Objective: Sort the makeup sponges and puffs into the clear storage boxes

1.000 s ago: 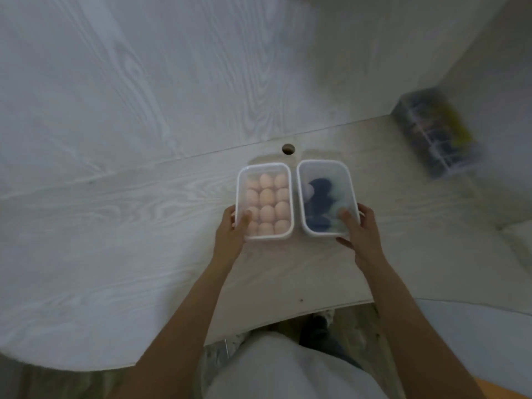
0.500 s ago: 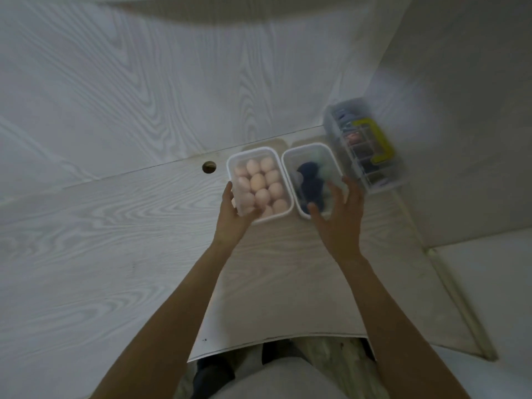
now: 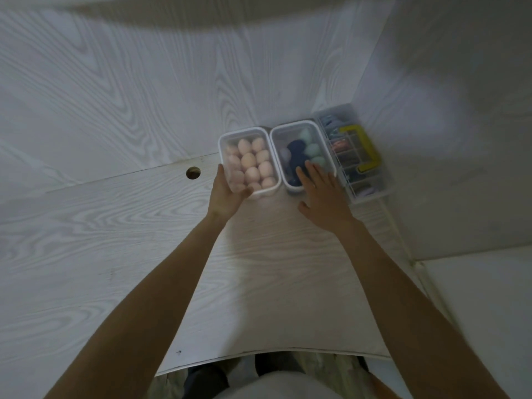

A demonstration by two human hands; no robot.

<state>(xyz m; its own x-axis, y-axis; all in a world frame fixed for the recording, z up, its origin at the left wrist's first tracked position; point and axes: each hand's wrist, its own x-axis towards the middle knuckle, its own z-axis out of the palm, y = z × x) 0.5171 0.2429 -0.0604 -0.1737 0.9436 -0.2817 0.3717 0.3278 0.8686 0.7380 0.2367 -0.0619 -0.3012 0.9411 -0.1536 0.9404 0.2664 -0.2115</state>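
Two clear lidded boxes stand side by side at the back of the desk. The left box [image 3: 244,131] is packed with pink egg-shaped sponges [image 3: 248,161]. The right box [image 3: 293,124] holds dark blue sponges [image 3: 295,156] and mint ones [image 3: 311,149]. My left hand [image 3: 227,194] grips the left box's near-left corner, fingers along its side and thumb across its front. My right hand [image 3: 322,194] lies flat with straight fingers on the near end of the right box, hiding that end.
A clear compartment organizer with a yellow handle [image 3: 364,151] stands against the right box, in the corner by the right wall. A round cable hole [image 3: 193,173] is left of the boxes. The desk's front edge [image 3: 259,352] lies near my body.
Both boxes have slid toward the back right, up against the organizer. My right hand has gone from the box's near corner to lying flat on top of it.
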